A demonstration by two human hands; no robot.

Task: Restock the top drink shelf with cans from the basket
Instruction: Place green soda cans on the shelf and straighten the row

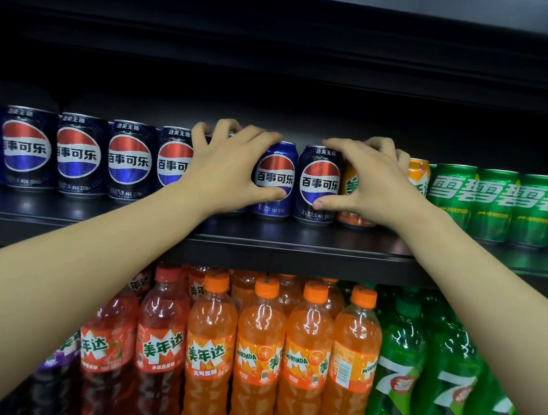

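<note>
A row of cans stands on the top shelf (296, 236). My left hand (229, 164) reaches over the can tops with curled fingers. Its thumb and forefinger clasp a blue Pepsi can (274, 178), and its palm hides another can to the left. My right hand (375, 185) curls over an orange Mirinda can (349, 185), with thumb and forefinger reaching onto the black Pepsi can (318, 183) beside it. A second orange can (418, 176) shows past the knuckles. The basket is out of view.
Black Pepsi cans (130, 160) fill the shelf to the left and green Sprite cans (494, 203) to the right. Below stand red and orange Mirinda bottles (257, 360) and green 7-Up bottles (396, 377). A dark upper panel (284, 53) overhangs the cans.
</note>
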